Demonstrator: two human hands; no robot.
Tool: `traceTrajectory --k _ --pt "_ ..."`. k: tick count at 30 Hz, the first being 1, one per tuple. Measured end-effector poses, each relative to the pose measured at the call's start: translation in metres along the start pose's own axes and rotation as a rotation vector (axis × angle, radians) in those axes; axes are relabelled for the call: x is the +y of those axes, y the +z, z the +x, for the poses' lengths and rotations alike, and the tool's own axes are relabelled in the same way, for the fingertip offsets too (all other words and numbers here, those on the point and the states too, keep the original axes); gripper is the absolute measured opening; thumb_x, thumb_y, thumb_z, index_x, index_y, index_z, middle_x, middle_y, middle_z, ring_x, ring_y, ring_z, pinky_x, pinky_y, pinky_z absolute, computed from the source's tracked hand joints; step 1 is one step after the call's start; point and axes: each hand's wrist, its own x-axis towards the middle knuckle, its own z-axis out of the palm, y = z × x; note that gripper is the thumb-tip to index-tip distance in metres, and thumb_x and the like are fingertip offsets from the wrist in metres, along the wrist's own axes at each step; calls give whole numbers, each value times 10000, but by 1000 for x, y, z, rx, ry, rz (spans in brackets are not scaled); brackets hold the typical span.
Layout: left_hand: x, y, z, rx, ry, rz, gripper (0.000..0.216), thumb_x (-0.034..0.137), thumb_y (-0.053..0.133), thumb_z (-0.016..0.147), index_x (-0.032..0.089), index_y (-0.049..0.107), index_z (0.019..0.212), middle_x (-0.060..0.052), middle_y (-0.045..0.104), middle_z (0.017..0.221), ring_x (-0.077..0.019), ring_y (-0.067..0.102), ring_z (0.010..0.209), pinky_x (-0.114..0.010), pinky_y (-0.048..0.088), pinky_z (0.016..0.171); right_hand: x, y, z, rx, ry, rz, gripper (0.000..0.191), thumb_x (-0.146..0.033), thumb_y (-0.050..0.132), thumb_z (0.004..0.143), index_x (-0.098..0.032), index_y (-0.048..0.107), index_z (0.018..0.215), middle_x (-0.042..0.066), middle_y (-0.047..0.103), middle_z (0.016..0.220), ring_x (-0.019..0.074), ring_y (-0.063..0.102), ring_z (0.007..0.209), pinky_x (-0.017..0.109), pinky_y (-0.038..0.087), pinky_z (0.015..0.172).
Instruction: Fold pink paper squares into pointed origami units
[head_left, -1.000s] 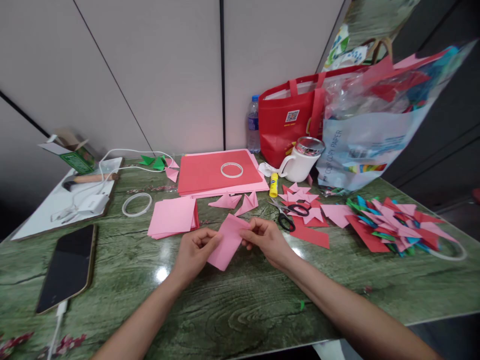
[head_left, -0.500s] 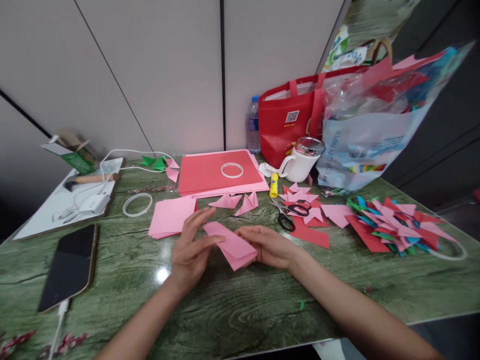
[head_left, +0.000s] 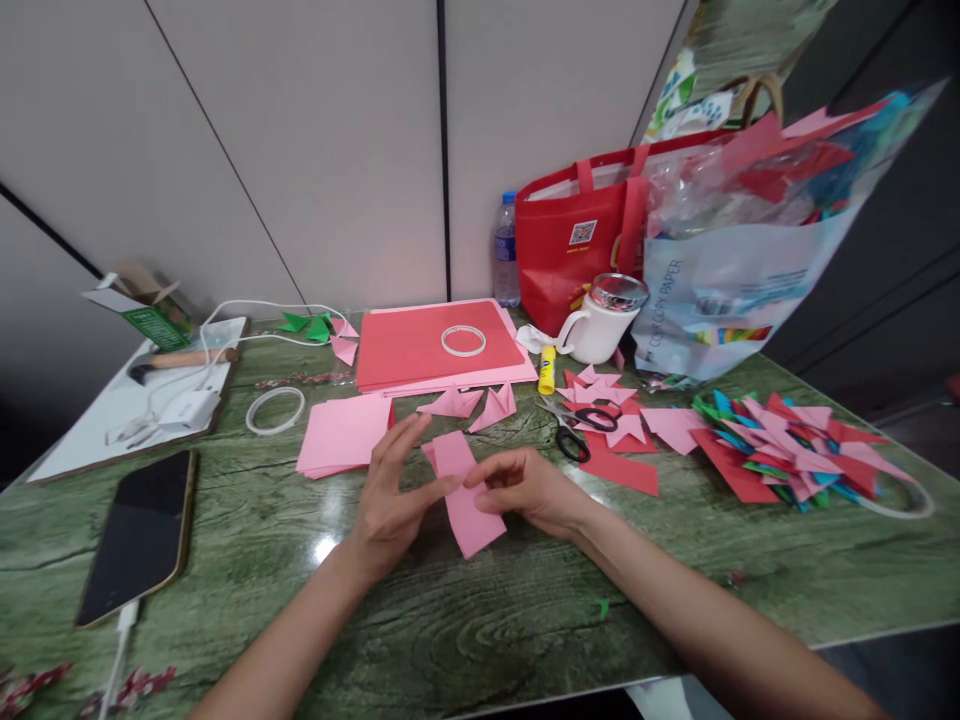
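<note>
A folded strip of pink paper [head_left: 477, 522] is held between both hands over the front middle of the table. My left hand [head_left: 394, 490] grips its left edge, thumb on top and the other fingers behind. My right hand [head_left: 529, 490] pinches the right edge between thumb and forefinger. Just behind the left hand lies a stack of pink paper squares [head_left: 341, 432]. Two folded pink pieces [head_left: 495, 407] rest beyond the strip. Black-handled scissors [head_left: 574, 440] lie past the right hand, beside folded pink pieces and red paper [head_left: 619, 470].
Red and pink sheets [head_left: 405, 345] with a tape roll on top lie at the back. A glue stick [head_left: 547, 370], white mug [head_left: 604, 325], red bag [head_left: 555, 250] and paper-filled plastic bag [head_left: 720, 300] stand right. A colourful paper pile [head_left: 795, 450] is far right; a phone [head_left: 139, 535] lies left.
The pink strip has turned to stand more lengthwise away from me. My right hand has shifted from its lower right end to pinch the right edge; the left hand has barely moved.
</note>
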Motion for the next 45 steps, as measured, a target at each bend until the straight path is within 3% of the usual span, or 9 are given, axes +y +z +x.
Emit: traceTrajectory --k 2,5,7,10,13,20,30,40,45 --pt "-2 2 0 37 -144 -56 339 85 523 821 290 609 1077 -28 321 1436 -261 328 1286 -472 351 1003 1 2 1 94 -92 -43 228 -196 792 516 -186 722 733 -19 628 644 80 505 574 200 416 528" --pt "1 6 1 -10 -603 -360 363 285 485 873 220 495 1230 -116 558 1238 -236 561 1081 -407 480 876 0 5 3 219 -188 -69 212 -220 773 537 -202 721 742 6 677 767 123 569 699 245 464 638" --pt "6 8 3 -168 -883 -658 425 444 424 872 145 545 1148 -121 691 964 -220 669 819 -359 545 710 0 6 3 269 -234 -92 197 -222 759 554 -211 720 747 7 684 779 135 581 719 264 471 671" --pt "17 12 5 -396 -1120 -958 454 543 552 751 105 616 852 -97 708 710 -222 682 631 -328 550 579 1 8 3 298 -306 -180 164 -210 739 580 -210 721 743 16 685 769 139 577 695 272 471 665" --pt "24 15 6 -412 -1261 -1054 419 500 675 657 102 600 764 -95 703 660 -221 685 616 -331 550 595 3 10 2 299 -356 -258 144 -217 724 601 -203 719 745 33 681 785 154 582 713 278 475 659" --pt "21 17 5 -353 -1338 -1066 386 407 742 607 97 602 789 -97 712 678 -228 693 634 -360 557 647 8 11 3 334 -341 -281 191 -281 744 590 -182 650 722 14 636 714 132 557 648 254 465 597" --pt "25 15 4 -474 -1325 -1079 352 426 710 639 112 613 764 -83 716 639 -210 694 619 -325 553 618 5 11 5 339 -150 124 593 -241 807 497 -190 468 981 -20 660 687 137 618 605 265 479 618" --pt "24 14 4 -527 -1346 -1116 386 438 722 626 98 606 768 -110 716 662 -226 695 642 -348 552 644 9 11 7 351 -138 146 576 -229 810 488 -158 520 981 -5 679 696 131 620 599 261 484 613" --pt "23 14 3 -521 -1360 -1108 412 455 724 617 95 590 766 -121 715 668 -244 694 662 -372 548 659 6 9 5 241 -85 17 570 -217 810 484 -159 553 989 21 700 776 166 648 689 285 493 661"
